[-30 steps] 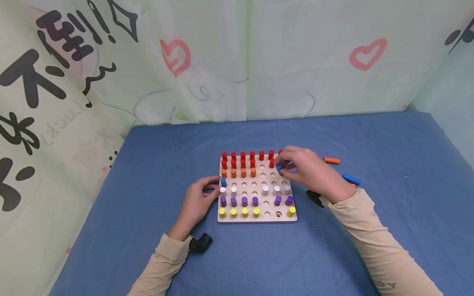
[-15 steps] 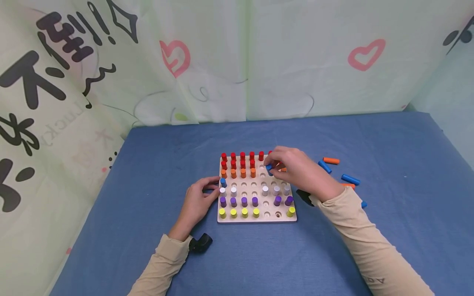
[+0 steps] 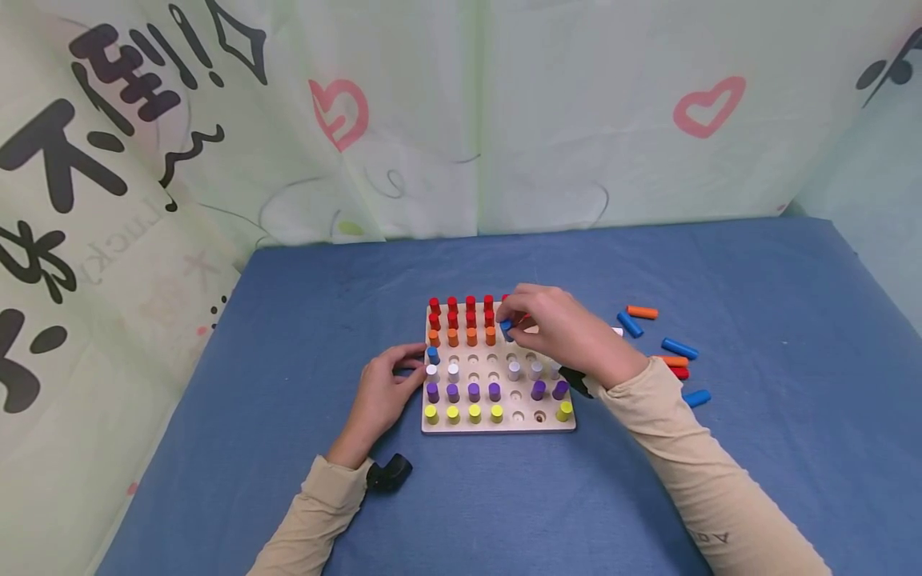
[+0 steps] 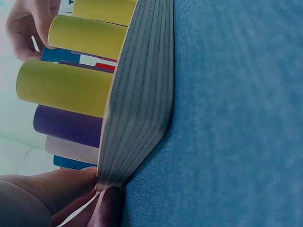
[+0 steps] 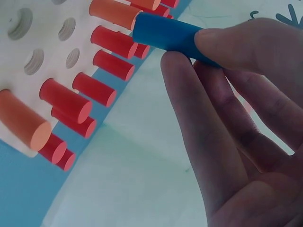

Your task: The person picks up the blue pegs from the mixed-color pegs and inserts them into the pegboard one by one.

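A wooden pegboard (image 3: 497, 425) lies on the blue cloth, with rows of red, orange, white, purple and yellow pegs upright in its holes. My left hand (image 3: 385, 396) grips the board's left edge; in the left wrist view the thumb (image 4: 66, 189) and a finger meet at that edge. Over the upper part of the board, my right hand (image 3: 558, 324) pinches a blue peg (image 5: 168, 35) between thumb and fingertips. That peg is tilted and out of any hole. One blue peg (image 3: 433, 355) stands at the left end of its row. The hand hides the board's upper right part.
To the board's right lie loose pegs: a blue peg (image 3: 630, 324), an orange peg (image 3: 642, 312), another blue peg (image 3: 680, 348), a red peg (image 3: 679, 373) and more. A patterned curtain (image 3: 576, 144) hangs behind the blue-covered table (image 3: 324, 296).
My right hand has moved left across the board with the blue peg, uncovering more loose pegs at the right. The left hand has stayed at the board's edge.
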